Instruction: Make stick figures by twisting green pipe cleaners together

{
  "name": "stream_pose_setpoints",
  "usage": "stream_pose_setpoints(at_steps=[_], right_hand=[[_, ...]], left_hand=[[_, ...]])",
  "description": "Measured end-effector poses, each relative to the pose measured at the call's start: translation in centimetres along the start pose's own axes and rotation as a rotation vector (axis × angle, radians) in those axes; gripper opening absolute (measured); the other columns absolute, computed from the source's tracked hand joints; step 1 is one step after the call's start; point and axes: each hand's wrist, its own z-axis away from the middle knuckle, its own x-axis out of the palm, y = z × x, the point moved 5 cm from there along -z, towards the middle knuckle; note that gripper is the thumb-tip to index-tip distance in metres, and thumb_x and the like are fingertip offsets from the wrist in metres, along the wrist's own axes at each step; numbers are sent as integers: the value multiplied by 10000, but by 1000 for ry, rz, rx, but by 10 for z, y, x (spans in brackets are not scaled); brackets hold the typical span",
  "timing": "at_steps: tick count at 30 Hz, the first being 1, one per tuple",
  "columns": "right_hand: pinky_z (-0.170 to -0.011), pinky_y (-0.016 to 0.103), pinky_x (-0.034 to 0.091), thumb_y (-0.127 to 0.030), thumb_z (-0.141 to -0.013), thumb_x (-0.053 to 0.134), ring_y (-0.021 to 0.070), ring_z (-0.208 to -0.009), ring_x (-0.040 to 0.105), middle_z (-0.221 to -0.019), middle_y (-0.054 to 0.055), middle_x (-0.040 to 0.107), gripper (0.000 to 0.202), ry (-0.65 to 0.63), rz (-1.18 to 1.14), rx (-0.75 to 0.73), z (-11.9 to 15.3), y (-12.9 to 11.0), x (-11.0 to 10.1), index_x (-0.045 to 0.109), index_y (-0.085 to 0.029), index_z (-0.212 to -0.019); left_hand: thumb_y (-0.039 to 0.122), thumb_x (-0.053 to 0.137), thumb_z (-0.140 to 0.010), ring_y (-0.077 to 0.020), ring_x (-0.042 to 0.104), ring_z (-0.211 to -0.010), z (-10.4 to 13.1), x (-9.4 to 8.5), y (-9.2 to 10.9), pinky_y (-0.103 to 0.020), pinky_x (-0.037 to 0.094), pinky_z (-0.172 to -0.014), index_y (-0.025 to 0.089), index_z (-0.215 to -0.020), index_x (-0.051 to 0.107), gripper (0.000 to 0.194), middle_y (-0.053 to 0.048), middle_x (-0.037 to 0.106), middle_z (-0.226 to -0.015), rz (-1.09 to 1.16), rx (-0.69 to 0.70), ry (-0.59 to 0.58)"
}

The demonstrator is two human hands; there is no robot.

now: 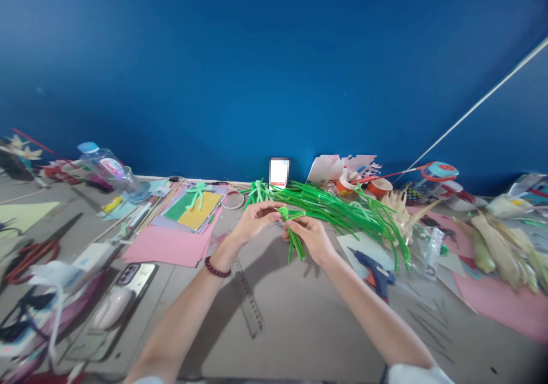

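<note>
Both hands meet above the middle of the grey table, around a small green pipe-cleaner figure (296,243) with a rounded top and strands hanging down. My left hand (260,219), with a dark bead bracelet on its wrist, pinches the rounded top from the left. Lower on the right, my right hand (311,237) has its fingers closed on the strands. Behind them lies a big bundle of green pipe cleaners (334,207). A similar green figure (257,192) stands behind my left hand, and a pale green one (197,195) rests on coloured sheets.
A clear ruler (249,301) lies below my left hand. Right of centre are a blue glue gun (374,273), corn husks (505,253) and paper cups (346,185). Pink paper (171,245), a phone (137,275), scissors (32,258) and a bottle (107,167) are on the left.
</note>
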Motion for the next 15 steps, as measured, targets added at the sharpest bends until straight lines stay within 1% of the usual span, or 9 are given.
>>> stream_pose_setpoints(at_steps=[5,11,15], right_hand=[[-537,263,491,-451,-603,761,155,-513,620,-563,34,673,329,33,34,-5,3,-5,1,680,-143,-686],[-545,289,508,-457,-596,762,166,-506,620,-555,43,671,337,41,51,0,7,-9,3,678,-137,-660],[-550,294,513,-457,-600,758,162,-499,614,-542,41,664,331,47,72,5,10,-8,4,679,-137,-638]], left_hand=[[287,710,-712,-193,648,-854,2,-2,12,-313,528,-781,177,-969,709,280,-98,695,-993,-154,135,-16],[296,691,-730,-208,641,-877,7,1,23,-324,526,-774,194,-980,710,271,-105,692,-999,-280,219,-35],[311,677,-741,-213,635,-870,9,3,27,-313,519,-744,189,-927,716,226,-102,694,-949,-344,227,-23]])
